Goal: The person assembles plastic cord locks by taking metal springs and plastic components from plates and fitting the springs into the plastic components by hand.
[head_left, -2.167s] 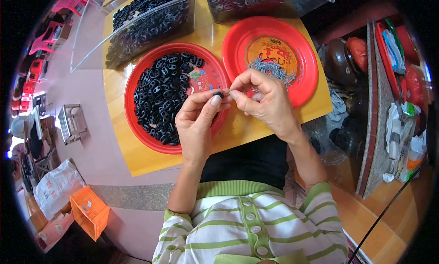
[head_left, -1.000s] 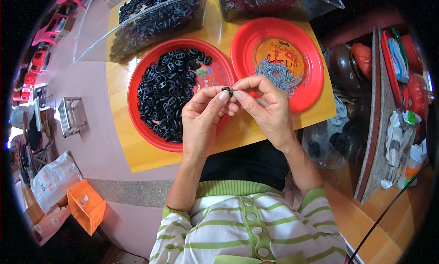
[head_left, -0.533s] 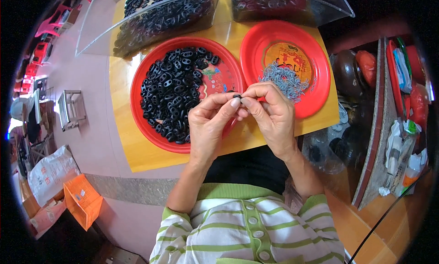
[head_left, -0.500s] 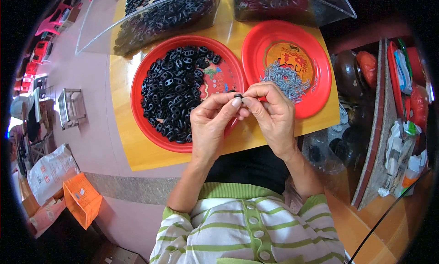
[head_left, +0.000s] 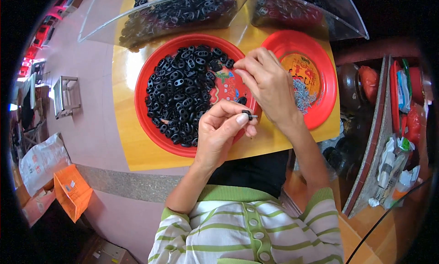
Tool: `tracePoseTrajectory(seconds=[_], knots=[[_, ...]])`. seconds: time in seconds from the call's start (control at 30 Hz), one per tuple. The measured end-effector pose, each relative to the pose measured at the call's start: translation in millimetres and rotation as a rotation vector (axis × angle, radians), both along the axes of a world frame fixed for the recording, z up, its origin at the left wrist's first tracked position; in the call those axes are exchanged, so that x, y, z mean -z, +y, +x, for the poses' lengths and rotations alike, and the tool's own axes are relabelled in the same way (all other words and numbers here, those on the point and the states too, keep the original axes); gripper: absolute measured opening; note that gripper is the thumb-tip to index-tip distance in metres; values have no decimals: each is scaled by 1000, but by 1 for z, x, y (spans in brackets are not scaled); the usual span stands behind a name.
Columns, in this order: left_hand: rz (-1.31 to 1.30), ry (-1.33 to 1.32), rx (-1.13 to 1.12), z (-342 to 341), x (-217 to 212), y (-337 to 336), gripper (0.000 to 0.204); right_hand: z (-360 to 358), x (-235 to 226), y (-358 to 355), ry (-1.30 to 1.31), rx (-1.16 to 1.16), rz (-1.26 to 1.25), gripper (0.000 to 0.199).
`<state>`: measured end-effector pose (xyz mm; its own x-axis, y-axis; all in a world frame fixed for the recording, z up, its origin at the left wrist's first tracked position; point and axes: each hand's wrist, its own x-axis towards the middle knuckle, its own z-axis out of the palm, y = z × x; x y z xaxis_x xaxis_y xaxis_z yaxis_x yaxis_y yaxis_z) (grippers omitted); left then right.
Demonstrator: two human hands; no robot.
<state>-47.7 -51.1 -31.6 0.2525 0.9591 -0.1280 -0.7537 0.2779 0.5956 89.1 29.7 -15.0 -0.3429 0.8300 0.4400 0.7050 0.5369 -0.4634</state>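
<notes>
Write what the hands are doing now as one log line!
left hand: pinches small black piece | right hand: fingers over left red plate, holding nothing visible

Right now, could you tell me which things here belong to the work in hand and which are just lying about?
In use:
left hand pinching a small black piece with a pin
right hand
red plate of black pieces
red plate of metal pins

Lying about:
orange box
white bag
clear bins

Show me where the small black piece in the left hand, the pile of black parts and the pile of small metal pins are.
small black piece (head_left: 247, 113), head view, its body.
pile of black parts (head_left: 180, 92), head view, its middle.
pile of small metal pins (head_left: 302, 95), head view, its middle.
</notes>
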Motion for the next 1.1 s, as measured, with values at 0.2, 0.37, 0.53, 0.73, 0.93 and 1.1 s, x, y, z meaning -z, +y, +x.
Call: tracePoseTrajectory(seconds=[0.2, 0.37, 0.53, 0.73, 0.93, 1.1], knots=[[-65, -65, 32, -2, 3, 0, 12, -9, 2, 14, -234, 46, 12, 22], [-43, -59, 47, -2, 1, -1, 12, -12, 4, 12, -279, 49, 4, 22], [-25, -46, 37, 0, 2, -2, 12, -11, 9, 13, -314, 65, -17, 19], [7, -4, 27, 2, 3, -2, 11, -8, 4, 14, -257, 37, -67, 13], [17, 27, 23, 3, 2, -3, 10, -4, 0, 5, -158, 6, -91, 15], [20, 20, -75, 5, 0, -3, 9, 5, -4, -12, 189, -54, -271, 12]])
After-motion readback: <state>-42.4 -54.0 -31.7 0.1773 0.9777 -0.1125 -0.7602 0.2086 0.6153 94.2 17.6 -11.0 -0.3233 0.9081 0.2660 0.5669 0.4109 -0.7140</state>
